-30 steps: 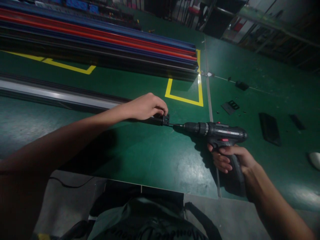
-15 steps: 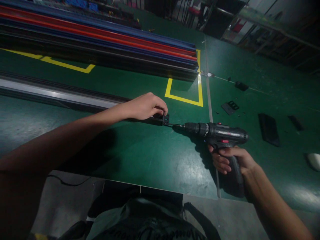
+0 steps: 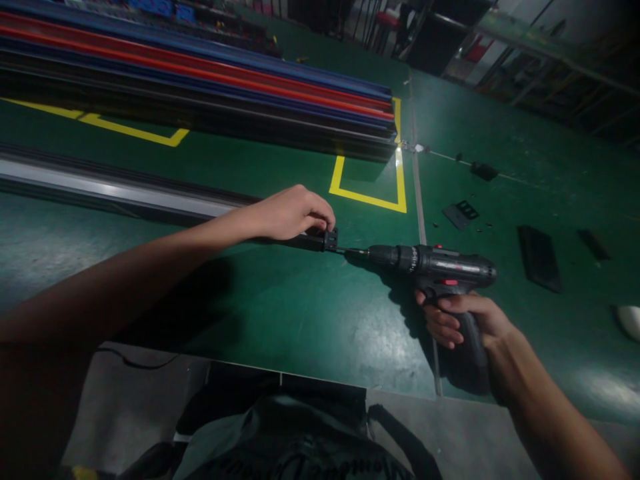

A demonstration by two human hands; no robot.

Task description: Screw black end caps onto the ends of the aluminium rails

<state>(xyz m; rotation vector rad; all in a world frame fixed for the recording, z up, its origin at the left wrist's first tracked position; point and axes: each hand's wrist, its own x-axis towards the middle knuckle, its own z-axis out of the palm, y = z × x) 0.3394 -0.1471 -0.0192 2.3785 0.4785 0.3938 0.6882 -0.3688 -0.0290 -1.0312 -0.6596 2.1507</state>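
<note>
Beyond the table's near edge, little shifts: your left hand still pinches the black end piece, your right hand grips the drill, alignment seemingly steady.

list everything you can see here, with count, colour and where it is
cordless drill: 1, black with red, in the right hand
end piece: 1, black, at the near bar's end
near bar: 1, silver and black, left to centre
stacked bars: several, blue, red, black, far left
tape outlines: 2, yellow, on the table
slotted plate: 1, dark, beyond the drill
flat slab: 1, black, right
small strip: 1, dark, far right
rounded object: 1, white, right edge
table: 1, green, throughout
left hand: 1, bare, fingers at end piece
right hand: 1, bare, around drill handle
</note>
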